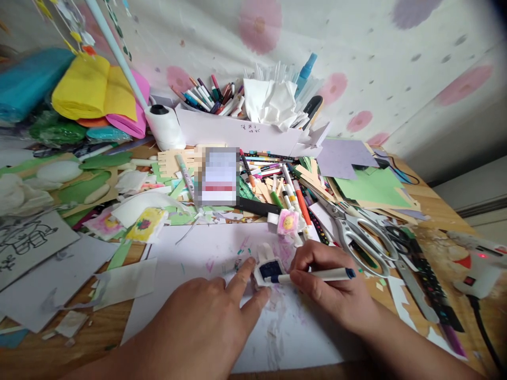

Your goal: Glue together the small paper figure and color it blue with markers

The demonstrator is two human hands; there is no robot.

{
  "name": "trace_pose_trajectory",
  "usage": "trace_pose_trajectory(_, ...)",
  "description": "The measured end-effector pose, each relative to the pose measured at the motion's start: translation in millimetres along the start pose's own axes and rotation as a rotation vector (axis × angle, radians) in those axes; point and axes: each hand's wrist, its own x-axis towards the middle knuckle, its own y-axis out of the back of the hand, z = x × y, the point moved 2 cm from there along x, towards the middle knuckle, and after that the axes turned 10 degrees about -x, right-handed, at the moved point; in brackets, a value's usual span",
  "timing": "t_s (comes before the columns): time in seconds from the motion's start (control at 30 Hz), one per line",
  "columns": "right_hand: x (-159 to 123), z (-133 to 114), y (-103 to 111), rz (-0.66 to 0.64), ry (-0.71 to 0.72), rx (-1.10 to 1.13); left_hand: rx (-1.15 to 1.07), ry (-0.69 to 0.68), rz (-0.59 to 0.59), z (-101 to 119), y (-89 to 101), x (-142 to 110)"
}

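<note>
On the table (93,340), I see the right hand (336,287) pinching a marker (327,275) — tip on the cutout (270,269). The left hand (206,316), spread, touches it.

A person grips a white marker pen (328,275) in the right hand (330,287), its tip at a dark blue patch on a small white cutout (271,270), while the left hand (202,311) spreads thumb and index finger at the cutout's edge on a smudged white sheet (170,264). Silver-handled scissors (352,244) lie to the right, near a glue gun (475,258) with a red light showing, on a wooden table (439,216). Behind them, loose markers (302,203) and paper strips crowd before a pale box (237,133) packed with pens and tissue; a yellow crepe roll (81,89) sits at left beside a white thread spool (169,131).
</note>
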Motion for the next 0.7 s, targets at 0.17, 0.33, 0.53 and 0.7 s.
trace_pose_trajectory(0.17, -0.5, 1.2, 1.3, -0.002, -0.009, 0.014, 0.020, 0.002, 0.003, 0.1, -0.3, 0.1)
trace_pose_trajectory(0.33, -2.0, 8.1, 5.3, -0.002, -0.025, 0.003, 0.066, -0.005, -0.010, 0.0, -1.9, 0.7)
trace_pose_trajectory(0.53, -2.4, 8.2, 5.1, 0.005, -0.032, 0.028, 0.092, 0.000, -0.012, -0.1, -3.3, 1.8)
trace_pose_trajectory(0.7, -1.8, 8.8, 8.3, 0.003, -0.023, -0.017, 0.103, -0.009, -0.001, -1.2, -3.9, 2.3)
